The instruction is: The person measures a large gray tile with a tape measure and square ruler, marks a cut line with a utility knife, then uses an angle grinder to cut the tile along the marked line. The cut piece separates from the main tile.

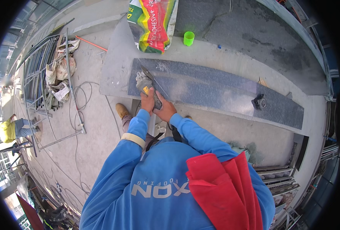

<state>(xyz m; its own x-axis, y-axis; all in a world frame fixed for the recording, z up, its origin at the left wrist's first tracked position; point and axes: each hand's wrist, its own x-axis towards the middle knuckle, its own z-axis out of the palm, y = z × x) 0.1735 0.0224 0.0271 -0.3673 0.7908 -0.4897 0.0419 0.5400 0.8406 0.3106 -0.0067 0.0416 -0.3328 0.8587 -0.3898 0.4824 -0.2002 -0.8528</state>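
Both my hands are wrapped round an angle grinder (144, 82) with a grey head and a dark body. My left hand (147, 101) grips it close to a yellow label, and my right hand (166, 112) closes on the rear of the body. The grinder's disc (146, 72) stands tilted over the left end of a long dark speckled stone slab (212, 90); whether it touches the stone I cannot tell. Farther right on the slab lies a small black object (259, 102), its kind unclear.
Beyond the slab stand a colourful bag of adhesive (154, 27) and a bright green cup (188, 38). Cables (78, 115) snake over the floor at left, beside a metal frame (71, 76) and sacks (65, 68). A co-worker in a yellow top (7, 131) is far left.
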